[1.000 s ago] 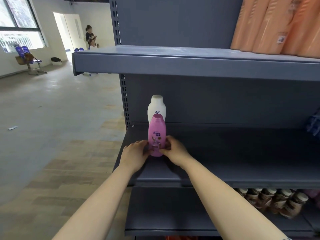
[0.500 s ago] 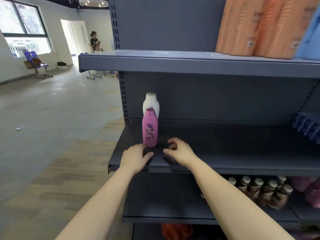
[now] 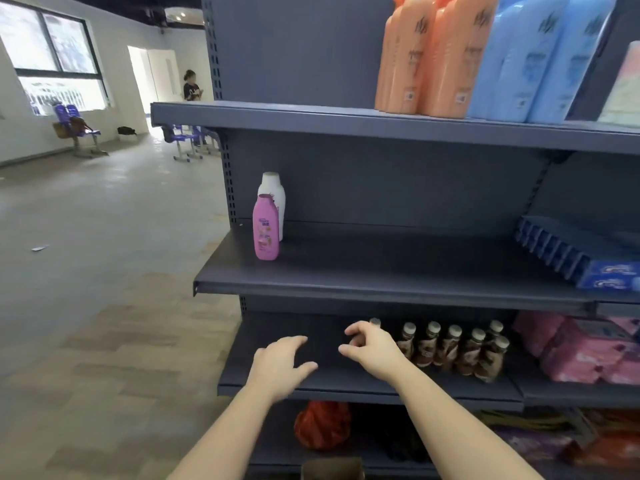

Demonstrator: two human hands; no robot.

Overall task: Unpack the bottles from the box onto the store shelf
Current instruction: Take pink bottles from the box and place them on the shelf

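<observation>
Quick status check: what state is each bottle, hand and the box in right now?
pink bottle: upright on the middle shelf, released
white bottle: upright, right behind the pink one
left hand: open, empty
right hand: fingers loosely curled, empty
box: only its top edge shows; contents hidden
</observation>
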